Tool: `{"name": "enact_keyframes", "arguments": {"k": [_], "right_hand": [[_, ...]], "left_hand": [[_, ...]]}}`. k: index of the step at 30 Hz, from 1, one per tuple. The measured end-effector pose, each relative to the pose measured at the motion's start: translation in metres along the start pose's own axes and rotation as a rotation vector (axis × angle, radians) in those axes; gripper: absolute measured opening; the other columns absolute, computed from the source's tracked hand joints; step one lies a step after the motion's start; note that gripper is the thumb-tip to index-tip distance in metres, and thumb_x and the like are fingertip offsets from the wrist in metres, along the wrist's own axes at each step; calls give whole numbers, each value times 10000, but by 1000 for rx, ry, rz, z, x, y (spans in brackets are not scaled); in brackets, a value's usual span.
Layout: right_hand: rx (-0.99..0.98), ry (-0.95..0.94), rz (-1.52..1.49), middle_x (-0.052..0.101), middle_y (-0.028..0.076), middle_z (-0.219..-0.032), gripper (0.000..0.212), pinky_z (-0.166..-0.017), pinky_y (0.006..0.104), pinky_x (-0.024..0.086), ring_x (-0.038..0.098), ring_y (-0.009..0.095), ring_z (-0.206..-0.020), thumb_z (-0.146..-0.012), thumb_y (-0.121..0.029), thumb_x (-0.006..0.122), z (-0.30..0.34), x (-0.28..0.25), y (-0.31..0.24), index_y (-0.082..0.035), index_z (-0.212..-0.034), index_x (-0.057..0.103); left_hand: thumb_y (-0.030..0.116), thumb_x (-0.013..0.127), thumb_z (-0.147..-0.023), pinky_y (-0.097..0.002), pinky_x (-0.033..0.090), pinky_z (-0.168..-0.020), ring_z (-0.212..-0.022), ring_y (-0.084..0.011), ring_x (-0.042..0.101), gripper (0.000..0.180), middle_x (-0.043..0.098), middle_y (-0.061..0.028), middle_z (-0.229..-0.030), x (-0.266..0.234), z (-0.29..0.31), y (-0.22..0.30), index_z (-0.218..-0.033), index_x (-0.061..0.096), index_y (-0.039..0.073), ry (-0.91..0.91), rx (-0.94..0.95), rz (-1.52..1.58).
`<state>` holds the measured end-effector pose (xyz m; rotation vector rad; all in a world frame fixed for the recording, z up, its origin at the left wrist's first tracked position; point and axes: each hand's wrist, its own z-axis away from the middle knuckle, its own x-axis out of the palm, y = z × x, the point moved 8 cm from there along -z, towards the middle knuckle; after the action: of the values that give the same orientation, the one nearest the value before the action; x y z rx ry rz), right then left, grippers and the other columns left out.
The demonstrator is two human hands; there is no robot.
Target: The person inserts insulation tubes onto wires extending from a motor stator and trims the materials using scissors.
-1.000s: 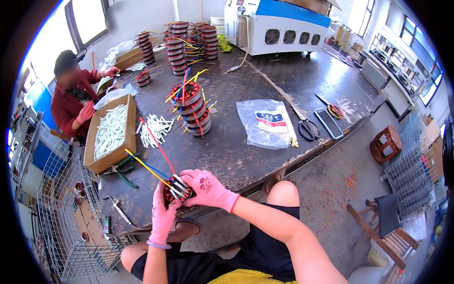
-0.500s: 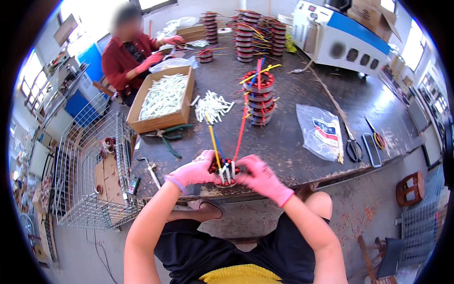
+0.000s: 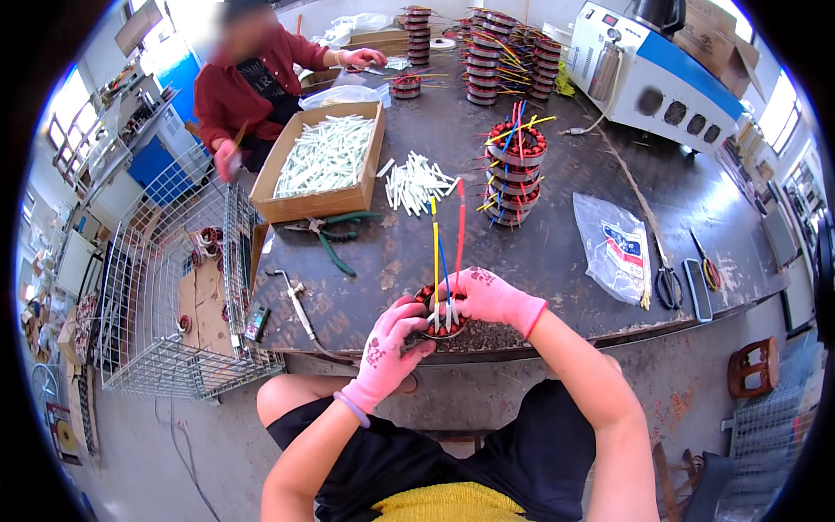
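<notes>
Since a moment ago both pink-gloved hands have drawn closer together; left hand and right hand grip the wound coil at the near table edge, wires upright. Beyond lie a clear plastic bag with a red-blue label and an open cardboard box of white sleeves.

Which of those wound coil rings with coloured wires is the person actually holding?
The single ring at the table's near edge, gripped between the left hand and right hand. The others sit untouched in stacks farther back.
</notes>
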<state>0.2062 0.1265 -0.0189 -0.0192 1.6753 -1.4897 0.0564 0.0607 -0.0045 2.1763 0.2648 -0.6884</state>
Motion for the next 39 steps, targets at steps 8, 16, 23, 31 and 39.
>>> {"name": "enact_keyframes", "arguments": {"k": [8, 16, 23, 31, 39], "right_hand": [[-5, -111, -76, 647, 73, -766, 234, -714, 332, 500, 623, 179, -765, -876, -208, 659, 4, 12, 12, -40, -1037, 683], [-79, -194, -52, 668, 72, -1031, 252, -830, 327, 541, 666, 190, -907, -897, -110, 646, 6, 6, -8, -73, -1145, 671], [-20, -154, 28, 690, 101, -924, 272, -819, 343, 530, 669, 238, -873, -845, -129, 630, 4, 6, -4, -81, -1108, 679], [-185, -32, 420, 652, 106, -1008, 207, -785, 426, 519, 648, 335, -942, -895, -235, 635, 13, 3, -34, -116, -1064, 641], [-191, 35, 342, 664, 94, -1029, 180, -776, 432, 539, 660, 340, -921, -879, -194, 608, 13, 3, -30, -107, -1033, 642]], "left_hand": [[7, 811, -602, -438, 496, -969, -1163, -346, 585, 479, 631, -108, -1132, 5, -9, -8, -1038, 621, 71, -13, 60, 90], [66, 831, -615, -497, 439, -1046, -1234, -373, 550, 495, 631, -92, -1208, -1, -20, 6, -1063, 622, 93, -59, 187, -106], [54, 833, -658, -493, 418, -1087, -1286, -372, 525, 507, 621, -79, -1261, 8, -16, -13, -1105, 597, 87, -155, 119, 108], [-7, 818, -690, -430, 476, -1032, -1324, -358, 505, 535, 618, -95, -1199, 15, -13, -19, -1154, 562, 67, -193, 31, 268], [7, 835, -677, -427, 477, -1039, -1339, -359, 494, 557, 626, -95, -1214, 9, -10, -22, -1164, 572, 71, -221, 0, 212]]}}
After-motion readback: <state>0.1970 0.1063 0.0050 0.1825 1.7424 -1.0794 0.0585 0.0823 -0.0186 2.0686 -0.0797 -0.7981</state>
